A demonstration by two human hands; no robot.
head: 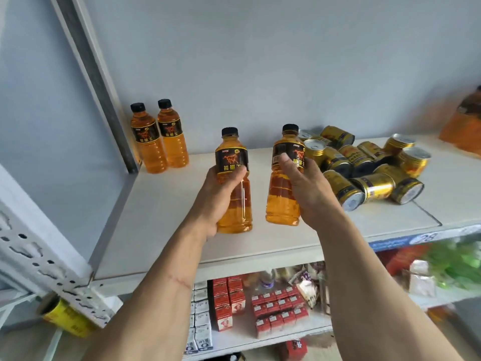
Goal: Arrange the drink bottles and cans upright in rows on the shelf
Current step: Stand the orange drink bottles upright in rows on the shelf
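My left hand [216, 201] grips an orange drink bottle [234, 162] with a black cap and black label, held upright over the white shelf [161, 230]. My right hand [309, 194] grips a second, matching bottle [282, 204], also upright, just to the right of the first. Two more orange bottles [148, 142] [173, 136] stand side by side at the shelf's back left corner. A heap of several gold cans [364, 168] lies tumbled on the right of the shelf, most on their sides.
A grey upright post [104, 82] borders the shelf's left side, with the wall close behind. An orange pack [463, 126] sits at the far right. The lower shelf [260, 340] holds red and white cartons and snack bags. A yellow roll [65, 319] lies at lower left.
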